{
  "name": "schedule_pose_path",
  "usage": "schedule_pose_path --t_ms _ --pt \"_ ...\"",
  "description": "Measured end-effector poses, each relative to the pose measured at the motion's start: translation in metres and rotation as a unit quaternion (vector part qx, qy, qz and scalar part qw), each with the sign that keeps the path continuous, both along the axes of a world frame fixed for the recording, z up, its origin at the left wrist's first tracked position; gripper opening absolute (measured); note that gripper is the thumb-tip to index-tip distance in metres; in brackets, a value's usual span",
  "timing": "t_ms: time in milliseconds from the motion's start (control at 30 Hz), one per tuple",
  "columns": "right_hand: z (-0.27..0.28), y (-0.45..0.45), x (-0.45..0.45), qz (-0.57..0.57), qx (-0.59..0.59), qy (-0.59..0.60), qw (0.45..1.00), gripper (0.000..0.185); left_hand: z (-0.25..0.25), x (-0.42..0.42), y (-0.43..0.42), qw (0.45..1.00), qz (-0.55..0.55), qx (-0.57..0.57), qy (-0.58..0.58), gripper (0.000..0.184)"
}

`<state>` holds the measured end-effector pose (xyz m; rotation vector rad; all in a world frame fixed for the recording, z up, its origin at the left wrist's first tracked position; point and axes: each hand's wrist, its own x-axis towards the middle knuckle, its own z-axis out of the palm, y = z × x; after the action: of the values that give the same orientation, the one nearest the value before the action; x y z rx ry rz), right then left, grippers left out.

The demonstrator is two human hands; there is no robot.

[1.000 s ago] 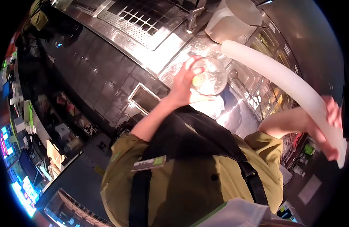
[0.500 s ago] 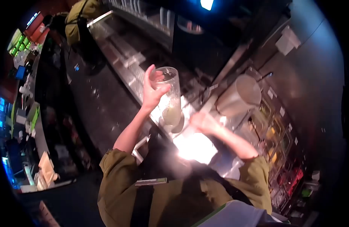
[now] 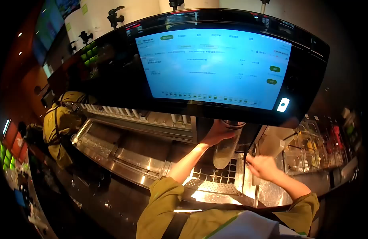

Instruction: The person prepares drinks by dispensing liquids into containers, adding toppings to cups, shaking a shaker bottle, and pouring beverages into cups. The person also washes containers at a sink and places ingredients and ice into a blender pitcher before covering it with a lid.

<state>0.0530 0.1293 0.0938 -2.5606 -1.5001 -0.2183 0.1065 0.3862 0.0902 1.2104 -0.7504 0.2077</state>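
Observation:
My left hand (image 3: 219, 134) is closed around the upper part of a tall clear cup (image 3: 224, 153) with pale, cloudy contents near its bottom. The cup is tilted under the lower edge of a black machine with a lit touchscreen (image 3: 215, 71), which covers part of its rim. Beneath the cup lies a metal drip tray with a grid (image 3: 215, 187). To the right of the cup, my right hand (image 3: 264, 167) is closed in a fist, apart from the cup. Something dark shows by its fingers, too small to name.
Behind my right hand stands a pale pitcher (image 3: 271, 143). Farther right are clear containers (image 3: 311, 147) with coloured contents. A steel counter (image 3: 132, 159) runs left, where another person in an olive shirt (image 3: 58, 127) stands. Dispenser taps (image 3: 115, 16) sit above the screen.
My view has swung up and left, bringing the screen into sight. My left hand has carried the cup under the machine. My right hand stays closed, to the cup's right.

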Motion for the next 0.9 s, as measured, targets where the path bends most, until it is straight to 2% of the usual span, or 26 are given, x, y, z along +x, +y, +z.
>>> schedule_pose_path --t_ms 33,67,133,167,233,267,367,467,567,600,667,700,767,800,833,867,900 --pt "0.033 0.012 -0.012 0.011 0.081 -0.033 0.996 0.033 0.006 -0.005 -0.001 0.999 -0.04 -0.027 -0.006 0.088" --pt "0.056 0.017 -0.014 0.042 0.178 -0.118 0.976 0.034 0.0 0.001 -0.005 0.999 -0.032 -0.035 -0.006 0.091" --pt "0.095 0.036 -0.016 0.069 0.336 -0.272 0.899 0.036 -0.011 0.004 -0.011 0.999 -0.01 -0.052 -0.007 0.097" --pt "0.111 0.047 -0.015 0.064 0.399 -0.34 0.849 0.039 -0.011 0.001 -0.009 0.999 0.034 -0.019 -0.005 0.097" --pt "0.134 0.065 -0.016 -0.007 0.421 -0.381 0.824 0.042 -0.007 -0.001 -0.009 0.993 0.109 0.053 -0.01 0.097" --pt "0.142 0.071 -0.01 -0.014 0.422 -0.382 0.822 0.042 -0.017 0.004 -0.01 0.975 0.197 0.106 -0.011 0.092" --pt "0.15 0.08 -0.003 -0.072 0.42 -0.399 0.812 0.042 -0.037 0.009 -0.01 0.956 0.237 0.152 0.078 0.086" --pt "0.157 0.085 -0.002 -0.084 0.429 -0.43 0.79 0.041 -0.036 0.008 -0.015 0.963 0.246 0.107 0.034 0.082" --pt "0.162 0.09 0.007 -0.112 0.425 -0.421 0.794 0.041 -0.045 0.015 -0.013 0.977 0.201 0.075 0.007 0.08" --pt "0.161 0.088 0.005 -0.093 0.433 -0.417 0.794 0.04 -0.053 0.021 -0.012 0.978 0.196 0.068 0.03 0.078" --pt "0.158 0.08 -0.009 -0.032 0.476 -0.402 0.781 0.042 -0.065 0.038 -0.01 0.971 0.203 0.12 0.037 0.077" --pt "0.149 0.077 -0.017 0.025 0.538 -0.379 0.753 0.039 -0.066 0.036 -0.007 0.969 0.215 0.12 0.036 0.077" --pt "0.105 0.058 -0.03 -0.003 0.594 -0.399 0.699 0.031 -0.056 0.023 -0.009 0.966 0.236 0.099 0.024 0.078" --pt "0.082 0.055 -0.033 0.086 0.619 -0.363 0.691 0.022 -0.058 0.022 -0.009 0.964 0.239 0.103 0.048 0.077" --pt "0.056 0.053 -0.037 0.078 0.598 -0.304 0.737 0.018 -0.057 0.022 -0.01 0.974 0.209 0.067 0.051 0.076" --pt "0.024 0.051 -0.041 0.067 0.573 -0.246 0.779 0.016 -0.054 0.021 -0.009 0.968 0.231 0.09 0.028 0.075" --pt "-0.026 0.051 -0.035 0.028 0.59 -0.093 0.802 0.021 -0.053 0.023 -0.008 0.962 0.249 0.115 0.007 0.074"
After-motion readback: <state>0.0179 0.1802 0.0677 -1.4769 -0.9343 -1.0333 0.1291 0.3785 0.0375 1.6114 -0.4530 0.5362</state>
